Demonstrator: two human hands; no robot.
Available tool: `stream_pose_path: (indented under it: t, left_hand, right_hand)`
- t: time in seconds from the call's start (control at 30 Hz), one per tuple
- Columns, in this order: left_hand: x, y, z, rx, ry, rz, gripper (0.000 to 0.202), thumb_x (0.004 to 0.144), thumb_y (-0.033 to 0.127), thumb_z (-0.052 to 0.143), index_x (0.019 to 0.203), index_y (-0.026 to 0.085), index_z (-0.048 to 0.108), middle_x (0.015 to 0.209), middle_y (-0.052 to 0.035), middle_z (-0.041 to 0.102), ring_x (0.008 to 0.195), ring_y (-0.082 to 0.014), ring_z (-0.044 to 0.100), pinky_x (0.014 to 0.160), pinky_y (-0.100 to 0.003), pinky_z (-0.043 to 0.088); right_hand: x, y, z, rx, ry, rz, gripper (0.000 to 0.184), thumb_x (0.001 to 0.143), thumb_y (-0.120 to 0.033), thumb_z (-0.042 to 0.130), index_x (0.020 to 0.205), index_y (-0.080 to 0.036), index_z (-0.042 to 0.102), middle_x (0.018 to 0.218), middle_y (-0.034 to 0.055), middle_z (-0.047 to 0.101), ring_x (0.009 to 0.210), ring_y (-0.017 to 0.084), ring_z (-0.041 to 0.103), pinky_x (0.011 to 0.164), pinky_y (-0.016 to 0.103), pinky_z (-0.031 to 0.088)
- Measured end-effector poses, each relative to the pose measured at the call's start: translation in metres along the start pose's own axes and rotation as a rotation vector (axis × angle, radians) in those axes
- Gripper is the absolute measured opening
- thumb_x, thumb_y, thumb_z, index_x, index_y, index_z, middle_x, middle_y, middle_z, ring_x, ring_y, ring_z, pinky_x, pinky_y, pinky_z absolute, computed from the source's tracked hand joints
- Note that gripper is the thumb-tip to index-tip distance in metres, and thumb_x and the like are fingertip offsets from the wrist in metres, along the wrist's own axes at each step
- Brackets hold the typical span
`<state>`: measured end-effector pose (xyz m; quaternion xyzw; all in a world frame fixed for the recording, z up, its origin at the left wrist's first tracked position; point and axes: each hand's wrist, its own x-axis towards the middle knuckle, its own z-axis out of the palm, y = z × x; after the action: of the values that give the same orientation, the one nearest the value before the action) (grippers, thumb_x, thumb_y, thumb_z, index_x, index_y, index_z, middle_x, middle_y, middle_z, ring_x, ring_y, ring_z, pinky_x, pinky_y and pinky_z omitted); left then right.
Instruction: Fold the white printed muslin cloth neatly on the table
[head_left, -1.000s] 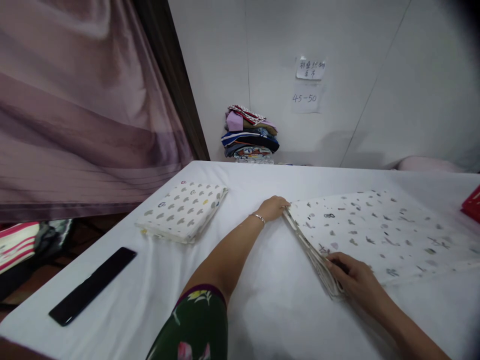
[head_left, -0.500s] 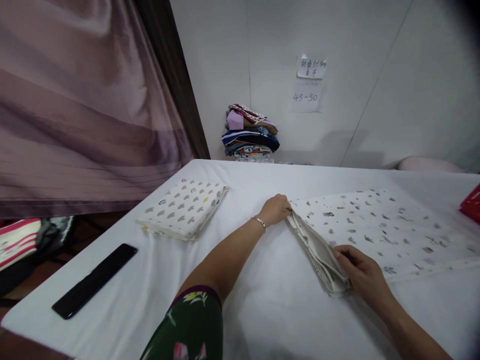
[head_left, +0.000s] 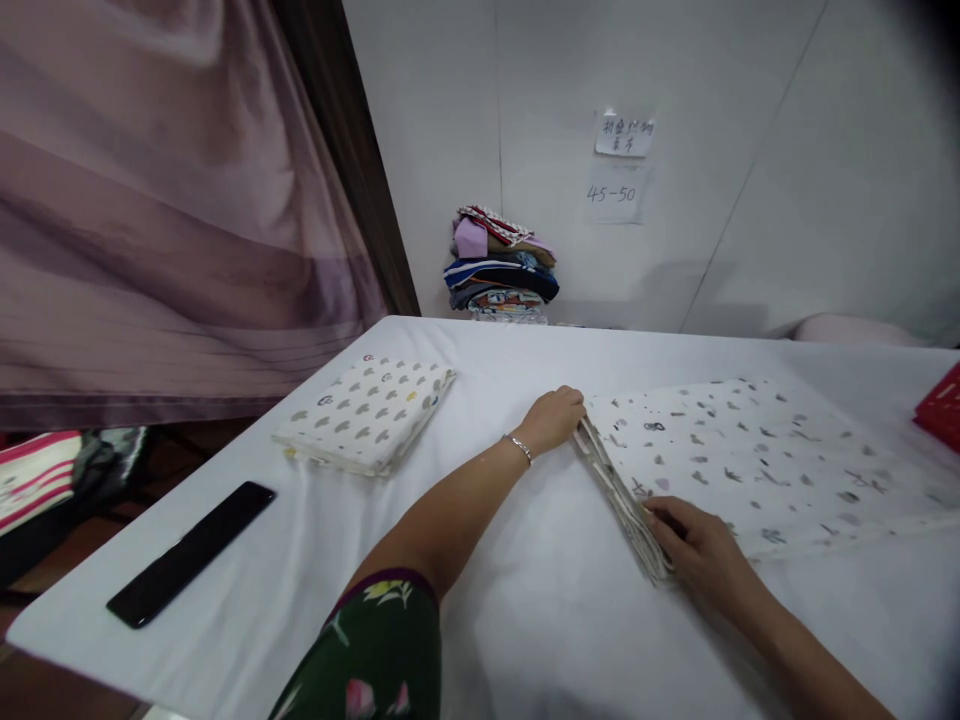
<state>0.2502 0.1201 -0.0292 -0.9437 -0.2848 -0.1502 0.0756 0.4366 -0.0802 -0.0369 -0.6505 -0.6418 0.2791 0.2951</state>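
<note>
A long white cloth with small grey and dark prints (head_left: pixel 750 455) lies across the right side of the table, its left end gathered in several folded layers. My left hand (head_left: pixel 556 415), with a bracelet at the wrist, pinches the far corner of those layers. At the near corner, my right hand (head_left: pixel 701 545) grips the same layered edge between thumb and fingers. To the left of my left arm sits a folded white cloth with grey mushroom-like prints (head_left: pixel 375 415).
A white-covered table (head_left: pixel 517 620) carries a long black flat object (head_left: pixel 191 555) near its left edge. A stack of folded fabrics (head_left: pixel 502 265) stands behind the table by the wall. Something red (head_left: pixel 941 410) lies at the far right, and a pinkish curtain (head_left: pixel 165 220) hangs at left.
My right hand has moved slightly left and the layered end of the cloth is now pressed flatter and narrower. My left hand has stayed at the far corner.
</note>
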Motion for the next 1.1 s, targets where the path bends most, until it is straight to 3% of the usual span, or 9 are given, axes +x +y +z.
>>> stream_pose_path:
  t: [0.13,0.33,0.53,0.77,0.93,1.1]
  left_hand:
    - [-0.010,-0.003,-0.004,-0.055,-0.023,0.003,0.020,0.084,0.012,0.043,0.092,0.018,0.060,0.104,-0.0036,0.059,0.099,-0.0173,0.049,0.078,-0.029,0.042]
    - [-0.003,-0.002,-0.006,-0.113,-0.038,-0.026,0.018,0.081,0.012,0.045,0.094,0.016,0.057,0.102,-0.0059,0.061,0.099,-0.0184,0.051,0.082,-0.031,0.042]
    - [0.004,0.001,-0.005,-0.084,-0.102,-0.053,0.013,0.082,0.012,0.045,0.084,0.017,0.057,0.089,-0.0060,0.063,0.089,-0.0190,0.056,0.082,-0.033,0.040]
    - [-0.002,0.012,0.001,-0.085,-0.034,0.103,0.021,0.084,0.011,0.043,0.092,0.019,0.060,0.123,-0.0054,0.053,0.115,-0.0190,0.044,0.088,-0.032,0.038]
    - [-0.007,0.030,0.002,-0.099,-0.058,0.191,0.019,0.083,0.012,0.048,0.088,0.019,0.064,0.126,-0.0071,0.052,0.117,-0.0204,0.043,0.093,-0.036,0.035]
    - [-0.013,0.049,-0.004,-0.177,-0.009,0.313,0.021,0.086,0.013,0.045,0.084,0.019,0.066,0.124,-0.0070,0.054,0.116,-0.0202,0.044,0.092,-0.036,0.035]
  right_hand:
    - [-0.001,-0.003,0.001,-0.137,-0.050,-0.005,0.034,0.087,-0.048,0.041,0.098,-0.024,0.061,0.080,0.0018,0.063,0.069,0.017,0.056,0.062,0.027,0.044]
    - [-0.006,-0.006,0.003,-0.269,-0.051,-0.059,0.036,0.084,-0.045,0.044,0.112,-0.026,0.056,0.113,0.0051,0.058,0.093,0.023,0.057,0.075,0.033,0.046]
    - [-0.004,-0.009,0.000,-0.236,-0.029,-0.060,0.034,0.085,-0.040,0.039,0.104,-0.022,0.060,0.096,0.0056,0.063,0.083,0.021,0.058,0.071,0.031,0.045]
    - [-0.003,-0.010,-0.005,-0.090,0.004,0.027,0.034,0.085,-0.046,0.042,0.094,-0.021,0.064,0.073,0.0012,0.064,0.062,0.016,0.055,0.057,0.026,0.041]
    - [-0.002,-0.009,-0.005,-0.058,0.014,0.037,0.035,0.085,-0.048,0.044,0.090,-0.020,0.064,0.068,-0.0002,0.062,0.060,0.015,0.053,0.055,0.024,0.038]
    - [-0.002,-0.007,-0.003,-0.068,0.063,0.025,0.033,0.084,-0.046,0.044,0.092,-0.019,0.062,0.069,0.0007,0.062,0.060,0.015,0.053,0.055,0.025,0.039]
